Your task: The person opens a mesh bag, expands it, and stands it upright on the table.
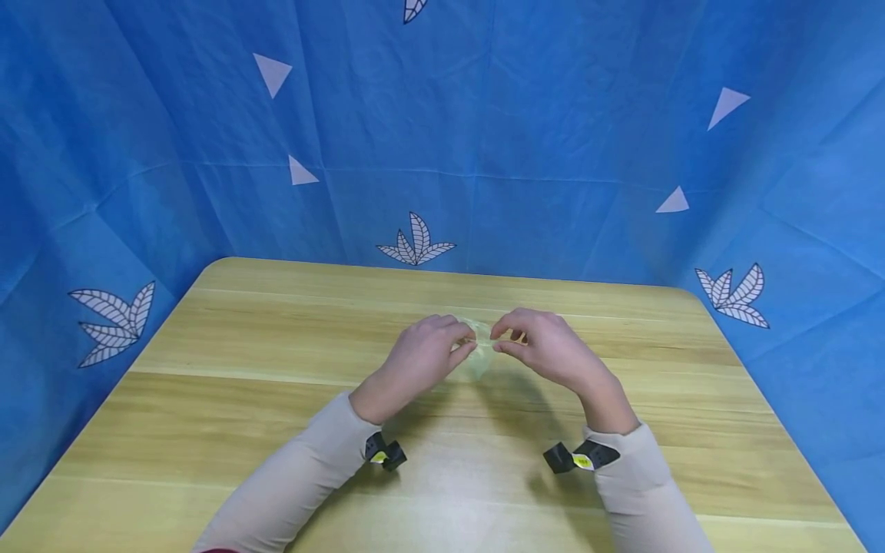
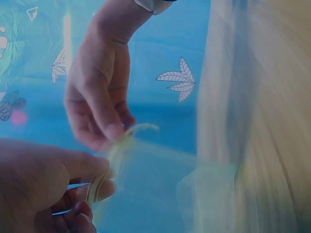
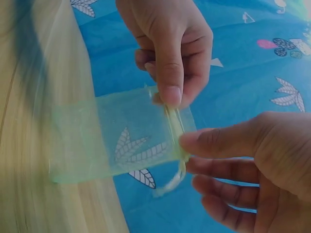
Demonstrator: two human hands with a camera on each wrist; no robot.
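A sheer pale yellow-green drawstring pouch (image 1: 478, 364) hangs between the two hands above the table. My left hand (image 1: 429, 352) pinches its ribboned top band between thumb and fingers. At the other end of the same band, my right hand (image 1: 549, 349) pinches with thumb and forefinger. The right wrist view shows the see-through pouch body (image 3: 107, 141) stretching away from both hands, with a loose ribbon end (image 3: 172, 184) by the right fingers. In the left wrist view the band runs from one hand to the other. Whether anything lies inside is hard to tell; none shows.
A light wood-grain table (image 1: 276, 430) extends under both arms, its far edge near a blue curtain (image 1: 484, 115) printed with leaves and triangles. Small black cameras are strapped on both wrists, over beige sleeves (image 1: 311, 461).
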